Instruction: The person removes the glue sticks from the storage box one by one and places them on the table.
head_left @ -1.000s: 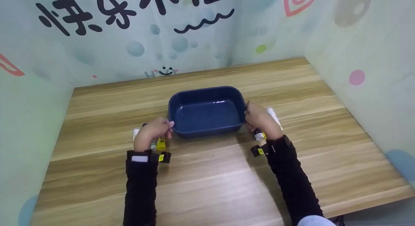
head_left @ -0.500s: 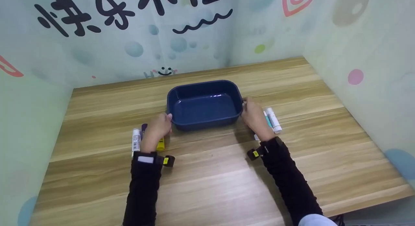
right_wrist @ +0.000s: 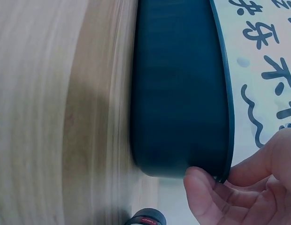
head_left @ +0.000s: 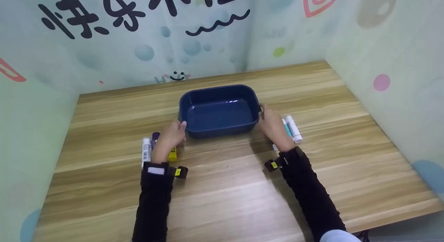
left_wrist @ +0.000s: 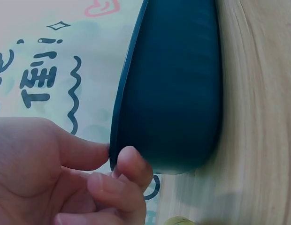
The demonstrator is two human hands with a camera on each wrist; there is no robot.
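A dark blue rectangular basin [head_left: 222, 131] with rounded corners stands upright on the wooden table, its inside bare. My left hand [head_left: 170, 137] pinches the rim at its near left corner. In the left wrist view, the thumb and a fingertip [left_wrist: 131, 164] meet on either side of that rim. On the opposite side, my right hand [head_left: 272, 124] pinches the right end of the rim. The right wrist view shows the right thumb at the rim's edge and a finger [right_wrist: 198, 185] against the outer wall [right_wrist: 180, 103].
Beside the left hand lie a white tube [head_left: 146, 148], a purple-ended one [head_left: 155, 136] and a yellow one [head_left: 172, 155]. Next to the right hand is another white tube [head_left: 294, 128], with a teal one [head_left: 287, 128] partly hidden. A printed wall [head_left: 208, 58] bounds the table's back.
Both hands have shifted the basin slightly away, toward the back wall, mostly in the first half second. More of the tubes on both sides now shows.
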